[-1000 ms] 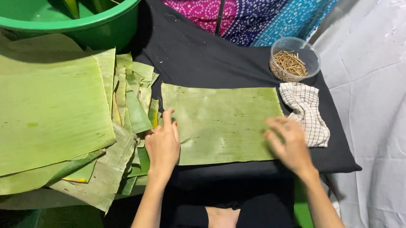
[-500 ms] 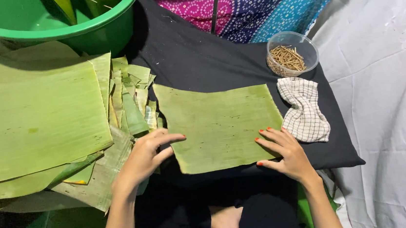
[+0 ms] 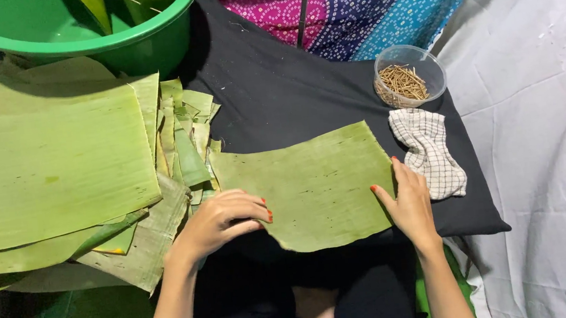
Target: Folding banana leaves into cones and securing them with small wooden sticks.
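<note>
From my remote seat I start at nine o'clock, where a stack of large banana leaves [image 3: 52, 172] lies flat, with narrower leaf strips [image 3: 186, 147] fanned along its three o'clock edge. At eleven o'clock a green plastic basin [image 3: 143, 38] stands above the stack, some leaf pieces standing inside it. Moving toward centre, the left hand [image 3: 224, 222] rests at about seven o'clock, its grip loosely curled, fingertips pressing on the near left edge of the single banana leaf piece [image 3: 309, 187]; I cannot tell whether it pinches the edge or only presses it. That leaf piece lies flat in the middle of a black cloth [image 3: 277, 91], which covers the surface in front of me, with its near edge reaching over the cloth's front edge. At four o'clock the right hand [image 3: 410, 202] has an open grip, the fingers straight and the palm set against the leaf's right edge. Just beside that hand, toward three o'clock, lies a crumpled checked cloth [image 3: 429, 153], touching the leaf's corner. At one o'clock a clear round bowl [image 3: 409, 76] holds thin brown sticks [image 3: 403, 84]. Beyond it, at twelve o'clock, is a patterned pink and blue fabric [image 3: 365, 2], and at three o'clock a white sheet [image 3: 546, 122].
</note>
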